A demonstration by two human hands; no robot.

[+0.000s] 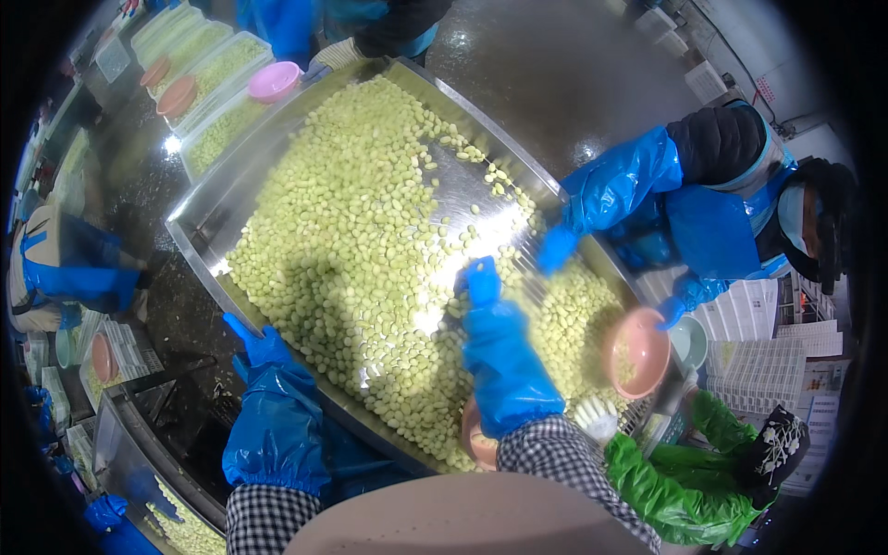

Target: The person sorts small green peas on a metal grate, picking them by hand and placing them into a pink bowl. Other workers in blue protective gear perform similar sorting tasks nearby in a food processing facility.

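Observation:
A wide stainless-steel sorting tray [208, 215] lies before me, covered with a heap of small pale green oval pieces [347, 194] that look like grapes. My left hand [260, 345], in a blue glove, is at the tray's near left rim with its fingers apart and nothing in it. My right hand [483, 277], also gloved, reaches over the middle of the tray beside a thin patch of pieces and bare metal. Its fingertips are too unclear to show a grip. A pink-orange bowl [479, 437] sits partly hidden under my right forearm.
Across the tray, a co-worker's blue-gloved hand [558, 248] reaches over a slotted section; their other holds a pink-orange bowl [637, 354]. A green-sleeved person [694, 472] with a white glove [595, 416] works at the right end. Filled crates [225, 135] stand far left.

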